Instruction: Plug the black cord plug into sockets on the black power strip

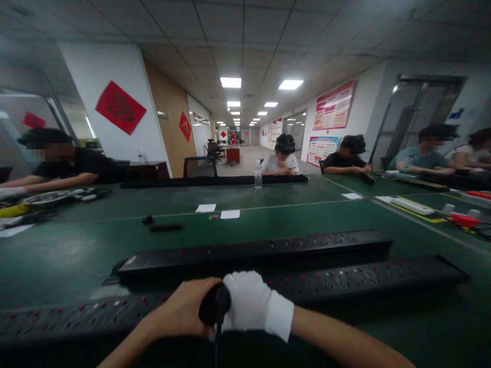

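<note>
Left hand [178, 308] and gloved right hand [247, 301] close around a corded black fitting [208, 305] from opposite sides, presumably for steadiness.

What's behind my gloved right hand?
Behind your gloved right hand, a long black red-dotted strip emerges to the right; a similar strip lies farther back. Whatever the hand itself covers cannot be seen.

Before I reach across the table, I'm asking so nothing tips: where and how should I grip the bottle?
Best grip the bottle around its middle, coming level from the near side: it is slim and upright, and the long black bar lies just behind it.
</note>
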A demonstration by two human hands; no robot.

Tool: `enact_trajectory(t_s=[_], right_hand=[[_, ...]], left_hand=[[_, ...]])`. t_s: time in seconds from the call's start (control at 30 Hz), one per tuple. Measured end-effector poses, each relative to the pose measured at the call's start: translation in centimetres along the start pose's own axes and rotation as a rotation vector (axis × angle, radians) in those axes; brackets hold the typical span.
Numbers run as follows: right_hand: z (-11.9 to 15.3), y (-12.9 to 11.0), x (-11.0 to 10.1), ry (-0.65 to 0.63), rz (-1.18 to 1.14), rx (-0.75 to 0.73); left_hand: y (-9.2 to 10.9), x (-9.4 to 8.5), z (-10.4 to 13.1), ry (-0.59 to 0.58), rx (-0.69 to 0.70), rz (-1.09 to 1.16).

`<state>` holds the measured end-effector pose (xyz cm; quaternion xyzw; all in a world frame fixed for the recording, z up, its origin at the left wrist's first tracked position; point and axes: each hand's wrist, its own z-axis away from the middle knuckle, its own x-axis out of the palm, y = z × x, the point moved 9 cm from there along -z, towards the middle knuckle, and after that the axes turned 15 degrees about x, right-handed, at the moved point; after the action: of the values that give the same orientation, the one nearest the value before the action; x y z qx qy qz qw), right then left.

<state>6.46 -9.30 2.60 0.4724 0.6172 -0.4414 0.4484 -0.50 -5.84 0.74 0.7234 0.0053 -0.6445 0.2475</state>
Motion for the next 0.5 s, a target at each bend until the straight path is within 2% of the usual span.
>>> enact_trajectory(t_s=[0.07,0.17,0.23,0.3,0.4,0.5], right_hand=[[-0.6,-0.1,1.2,0.005,0.021,-0.024],[-2.1,0.7,3.5,-0.013,0.057,0.05],[-2.7,0.9,5.2,-0.069,0.1,0.05],[-2.9,1.2,5.9,-0.071,0.136,0.077],[-2.2,0.9,4.9,0.01,0.094,0.064],[-1.1,0.3,2.2,0.111,0.03,0.033]], left_hand=[[0.2,0.2,-0.3,-0.029,-0.02,0.013],[0.6,0.0,-0.8,-0.049,-0.054,0.033],[0.6,-0.3,-0.8,-0.044,-0.095,0.046],[0.4,-0.3,-0.6,-0.039,-0.108,0.067],[0.2,-0.1,-0.3,-0.015,-0.066,0.056],[0.0,0.2,-0.1,-0.004,-0.024,-0.007]])
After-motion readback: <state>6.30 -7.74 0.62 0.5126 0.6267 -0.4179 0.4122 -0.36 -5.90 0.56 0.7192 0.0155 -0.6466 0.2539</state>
